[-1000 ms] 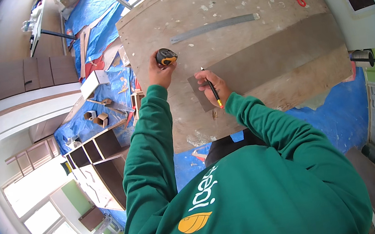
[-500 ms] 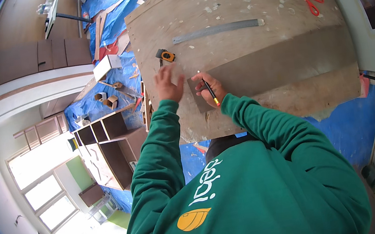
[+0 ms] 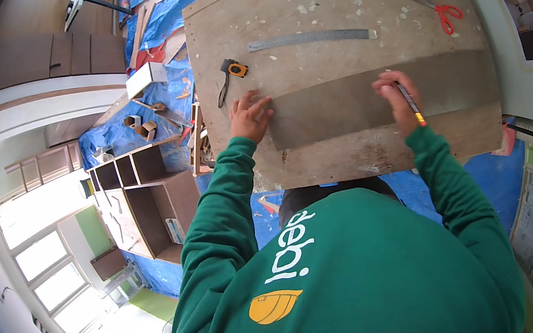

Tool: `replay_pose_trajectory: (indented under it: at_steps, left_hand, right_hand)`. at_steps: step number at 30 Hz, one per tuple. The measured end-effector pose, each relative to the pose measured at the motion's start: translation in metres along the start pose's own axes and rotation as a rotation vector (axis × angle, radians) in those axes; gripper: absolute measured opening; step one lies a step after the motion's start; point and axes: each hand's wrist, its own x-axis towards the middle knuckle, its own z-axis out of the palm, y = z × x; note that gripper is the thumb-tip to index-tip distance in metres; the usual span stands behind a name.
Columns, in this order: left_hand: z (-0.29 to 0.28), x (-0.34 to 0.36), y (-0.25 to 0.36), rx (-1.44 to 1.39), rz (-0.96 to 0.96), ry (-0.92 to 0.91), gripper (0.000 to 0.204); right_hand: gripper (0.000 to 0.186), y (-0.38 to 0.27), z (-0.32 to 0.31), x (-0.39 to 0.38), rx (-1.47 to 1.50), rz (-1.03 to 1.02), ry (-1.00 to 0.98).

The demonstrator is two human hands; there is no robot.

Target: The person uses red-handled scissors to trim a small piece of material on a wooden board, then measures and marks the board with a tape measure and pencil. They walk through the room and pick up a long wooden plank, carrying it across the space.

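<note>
Bracing near the left end of the brown-grey strip point(image 3: 333, 107), my left grip point(image 3: 249, 121) is spread wide with nothing in it, fingertips at the corner; whether they press on the strip or just the table point(image 3: 326, 162), I can't tell. Over to the right, my right grip point(image 3: 396, 97) is closed around a dark pencil point(image 3: 411, 103), above the strip's middle stretch, the red-and-yellow end angled back towards me. Is the point touching? Can't tell from here. The strip lies flat along the near half of the table, and here's the worry: with so little hand on it, a sideways push could make it skate or swing. A knock from my left knuckles could shove the tape measure point(image 3: 238, 70), sitting just beyond them. Farther across lie the steel ruler point(image 3: 310, 39) and red-handled scissors point(image 3: 449, 16); a careless long reach might catch those blades.
</note>
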Motion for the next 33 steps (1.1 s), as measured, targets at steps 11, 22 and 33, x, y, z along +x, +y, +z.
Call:
replay_pose_trajectory:
  at_steps: [11,22,33]
  left_hand:
    - [0.003,-0.002,0.005,0.015,0.012,0.07,0.032]
    - [-0.002,-0.039,0.05,-0.013,-0.124,0.214,0.052]
    - [-0.01,-0.216,0.127,-1.125,-0.541,-0.352,0.033]
  right_hand:
    - [0.019,0.018,-0.088,-0.065,-0.195,0.092,0.239]
    - [0.021,0.003,-0.085,-0.067,-0.312,-0.029,0.147]
    - [0.025,-0.017,-0.074,-0.075,-0.417,0.051,-0.099]
